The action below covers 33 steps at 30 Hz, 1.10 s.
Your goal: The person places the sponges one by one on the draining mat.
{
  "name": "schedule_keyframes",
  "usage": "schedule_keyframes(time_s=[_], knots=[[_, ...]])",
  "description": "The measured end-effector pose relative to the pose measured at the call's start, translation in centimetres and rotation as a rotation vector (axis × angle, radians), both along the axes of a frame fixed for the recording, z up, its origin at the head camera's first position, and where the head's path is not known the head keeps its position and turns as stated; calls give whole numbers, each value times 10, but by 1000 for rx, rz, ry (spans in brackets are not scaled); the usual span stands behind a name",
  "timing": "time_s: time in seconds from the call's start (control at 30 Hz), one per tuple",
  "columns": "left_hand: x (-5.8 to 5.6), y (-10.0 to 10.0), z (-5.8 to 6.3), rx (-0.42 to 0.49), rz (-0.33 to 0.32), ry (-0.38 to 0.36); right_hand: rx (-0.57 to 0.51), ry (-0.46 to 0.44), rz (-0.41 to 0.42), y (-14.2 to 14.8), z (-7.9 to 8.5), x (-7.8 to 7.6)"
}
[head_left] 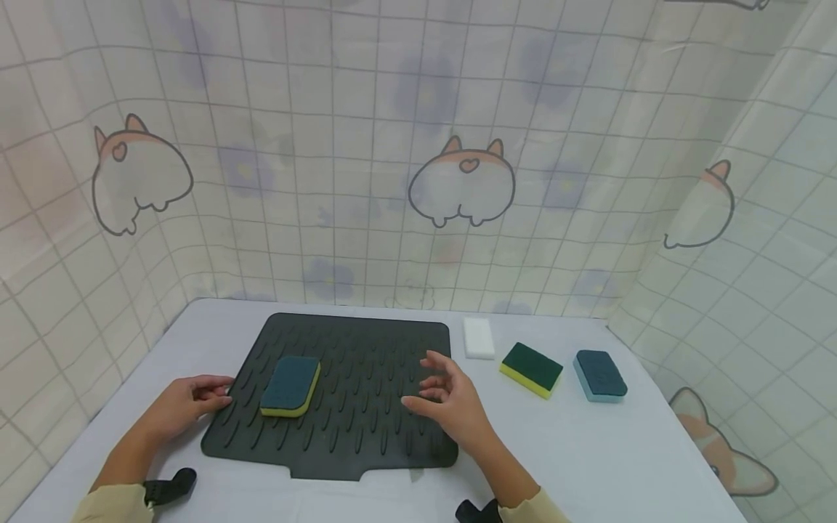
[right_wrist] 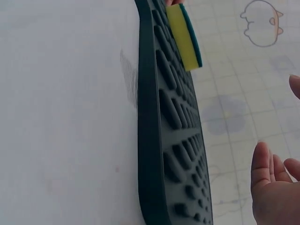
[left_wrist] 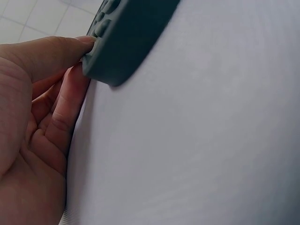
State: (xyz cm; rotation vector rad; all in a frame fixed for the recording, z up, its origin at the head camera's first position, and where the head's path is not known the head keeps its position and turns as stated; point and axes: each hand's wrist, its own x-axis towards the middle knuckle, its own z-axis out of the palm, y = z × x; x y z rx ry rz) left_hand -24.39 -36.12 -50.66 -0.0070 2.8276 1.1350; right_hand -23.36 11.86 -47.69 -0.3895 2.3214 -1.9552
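1. Hands: two. My left hand [head_left: 183, 407] is at the left edge of the mat, pinching that edge, with the thumb on the upper face and a finger against the side. My right hand [head_left: 453, 405] is raised over the right part of the mat, apart from it, fingers loosely bent and spread, thumb set away from them.
2. Mat: one. The dark grey-green rectangular mat with raised ridges and rounded corners [head_left: 362, 396] lies flat on the white cloth-covered table [head_left: 588, 457]. One wide tab projects from its near edge.
3. Sponges: three in total, one on the mat and two off it.
   - The rectangular sponge with a blue-green top and yellow body [head_left: 290, 383] rests on the left part of the mat, near my left hand but not touching it.
   - The rectangular sponge with a dark green top and yellow body [head_left: 532, 367] lies angled on the table, right of the mat.
   - The rectangular sponge with a dark blue top and light blue body [head_left: 600, 375] is farthest right.
4. White block: one. The plain white rectangular block [head_left: 479, 338] lies just beside the mat's far right corner.
5. Wrist fittings: two black pieces, one at each wrist.
6. Sleeves: two, pale yellow.
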Motion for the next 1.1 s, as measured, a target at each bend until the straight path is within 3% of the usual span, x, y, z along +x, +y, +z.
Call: schedule_keyframes(time_s=[0.47, 1.1], knots=[[-1, -1, -3, -17, 14, 21, -6, -12, -130, 42, -1, 4], [-1, -2, -7, 1, 9, 34, 144, -30, -270, 115, -7, 1]])
